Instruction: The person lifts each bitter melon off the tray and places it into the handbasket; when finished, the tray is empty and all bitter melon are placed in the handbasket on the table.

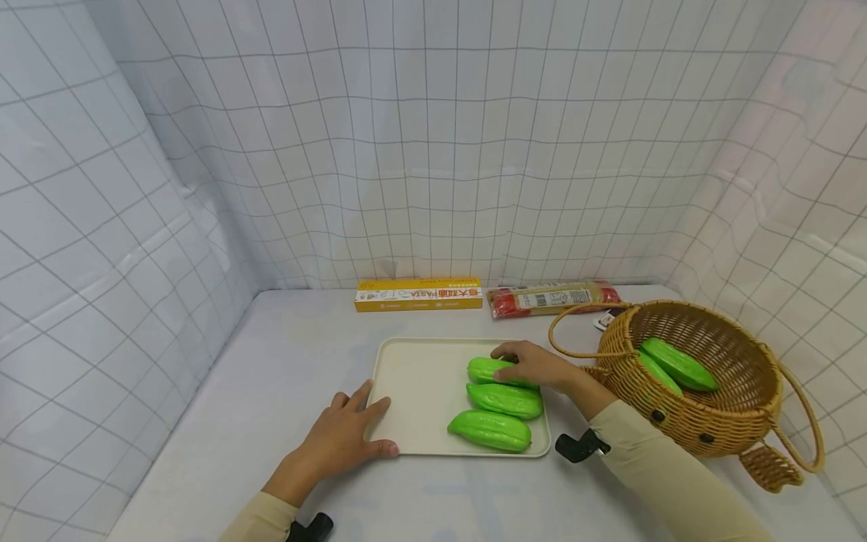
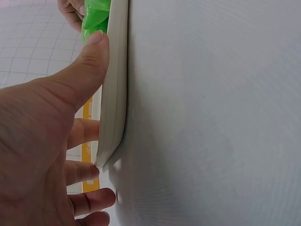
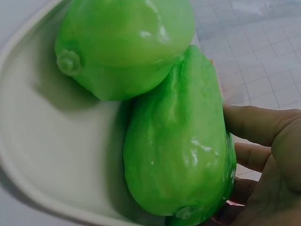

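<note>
On a cream tray [image 1: 416, 399], three glossy green ridged fruits lie in a column at the right side: a far one [image 1: 482, 369], a middle one [image 1: 506, 400] and a near one [image 1: 491, 430]. My right hand [image 1: 538, 367] grips the far fruit, thumb on its near side and fingers over its far side. In the right wrist view that fruit is mostly hidden behind another fruit [image 3: 178, 146]. At the tray's near left corner my left hand [image 1: 348, 433] rests with fingers spread, its thumb [image 2: 91, 61] along the tray's rim.
To the right stands a woven basket [image 1: 738, 425] with looped handles, holding two more green fruits [image 1: 680, 365]. Behind the tray lie a yellow pasta box [image 1: 418, 295] and a red-ended pasta packet [image 1: 552, 299]. Checked cloth walls [image 1: 433, 150] enclose the back and sides.
</note>
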The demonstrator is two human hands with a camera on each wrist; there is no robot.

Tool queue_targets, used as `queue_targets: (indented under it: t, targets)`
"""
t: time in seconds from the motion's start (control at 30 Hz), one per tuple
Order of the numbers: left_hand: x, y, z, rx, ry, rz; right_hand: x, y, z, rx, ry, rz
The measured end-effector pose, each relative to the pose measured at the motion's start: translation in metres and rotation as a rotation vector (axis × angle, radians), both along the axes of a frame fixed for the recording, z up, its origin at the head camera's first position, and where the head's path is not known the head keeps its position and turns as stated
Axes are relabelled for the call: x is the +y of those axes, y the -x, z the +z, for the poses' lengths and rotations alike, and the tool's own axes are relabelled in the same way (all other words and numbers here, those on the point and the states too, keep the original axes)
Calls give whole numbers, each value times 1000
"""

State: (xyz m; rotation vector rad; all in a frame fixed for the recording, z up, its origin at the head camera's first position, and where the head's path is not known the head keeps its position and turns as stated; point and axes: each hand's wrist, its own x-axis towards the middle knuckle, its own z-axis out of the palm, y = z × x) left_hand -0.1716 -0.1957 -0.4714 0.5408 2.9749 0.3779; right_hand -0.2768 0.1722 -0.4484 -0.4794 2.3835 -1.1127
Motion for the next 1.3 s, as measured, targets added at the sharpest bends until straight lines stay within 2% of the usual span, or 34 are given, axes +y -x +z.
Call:
queue_targets:
  t: [0.33,0.73,0.87,1.0,1.3]
  targets:
    - [1,0,0,-17,-2,14,-1,1,2,9,-4,-9]
    - [1,1,-1,-21,2,17,-5,-3,17,99,12,-12]
    - [0,1,-2,-18,0,19,-4,-11,32,145,7,7]
    - [0,1,-1,-16,5,13,1,-25,53,172,4,16]
    - [-1,1,0,-21,10,7,38,-50,96,247,-12,22]
